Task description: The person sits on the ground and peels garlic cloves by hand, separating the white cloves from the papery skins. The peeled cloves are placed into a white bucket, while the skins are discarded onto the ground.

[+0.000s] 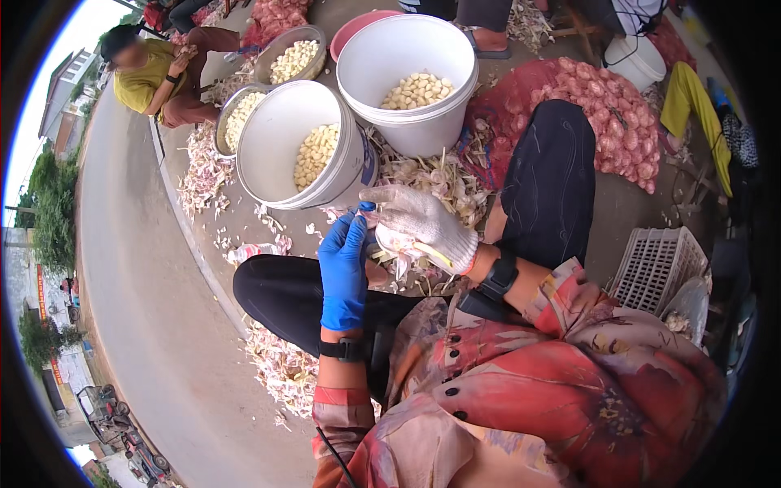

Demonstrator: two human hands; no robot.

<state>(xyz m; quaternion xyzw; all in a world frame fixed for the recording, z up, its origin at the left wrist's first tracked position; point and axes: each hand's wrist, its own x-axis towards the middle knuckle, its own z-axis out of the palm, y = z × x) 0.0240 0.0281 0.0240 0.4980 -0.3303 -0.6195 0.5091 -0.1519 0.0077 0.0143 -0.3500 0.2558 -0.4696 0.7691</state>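
Observation:
My left hand [343,256], in a blue rubber glove, is closed with thumb and fingertips pinched on a small pinkish garlic clove [368,218], mostly hidden. Touching it from the right is my right hand [427,220] in a white knitted glove, its fingers curled. A narrow yellow-green thing [433,254] sticks out under that palm; I cannot make out what it is. Just beyond my hands stand two white buckets, a left one [260,154] tipped toward me and a right one [350,73], both with peeled garlic cloves [317,154] at the bottom.
Garlic skins [439,183] litter the ground around my legs. A red net sack of garlic bulbs [606,114] lies beyond my right knee. Near my right side is a white plastic crate [655,264]. Metal basins of cloves [293,61] and a seated person [159,73] are farther left, beside a road.

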